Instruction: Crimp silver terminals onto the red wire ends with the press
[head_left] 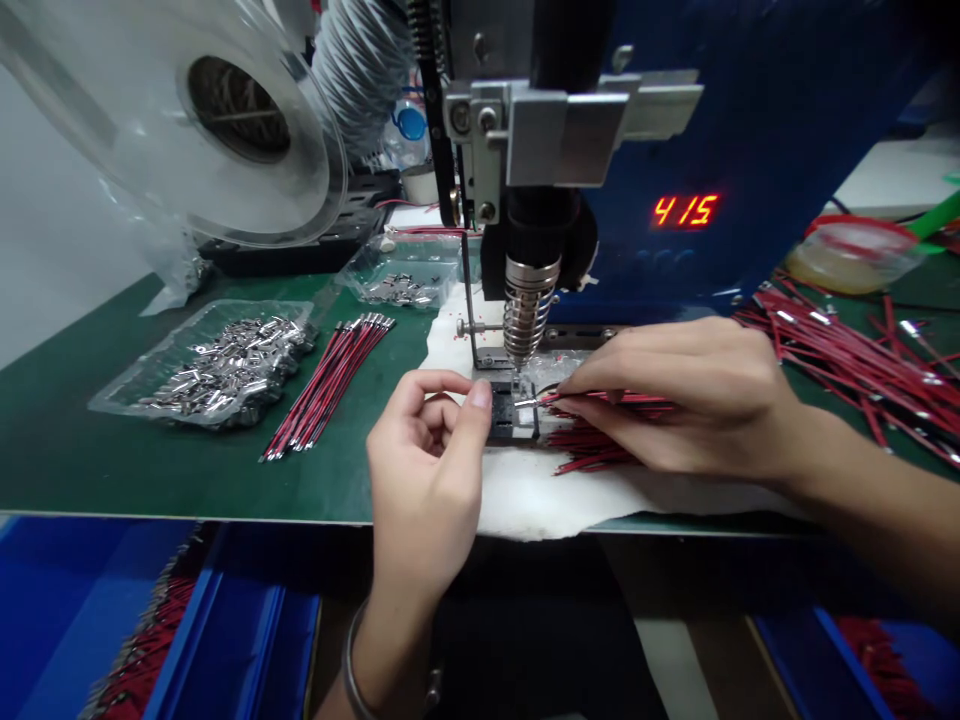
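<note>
My right hand (682, 400) pinches a thin red-and-black wire (551, 397) between thumb and forefinger. The wire's silvery end lies over a small black fixture (501, 408), right below the spring-wrapped tip of a soldering machine (525, 310). At the fixture's left edge is my left hand (427, 465), thumb and forefinger closed together and the other fingers curled. Whatever it may hold is hidden. More red-and-black wires (589, 445) lie beneath my right hand on a white cloth (540, 500).
Left of the machine are a clear tray of small metal connectors (247, 365), a wire bundle (330, 385) and a second clear tray (405, 275). A big clear reel (315, 170) overhangs the back left. Loose wires (847, 350) and a red-rimmed tub (855, 250) sit at right.
</note>
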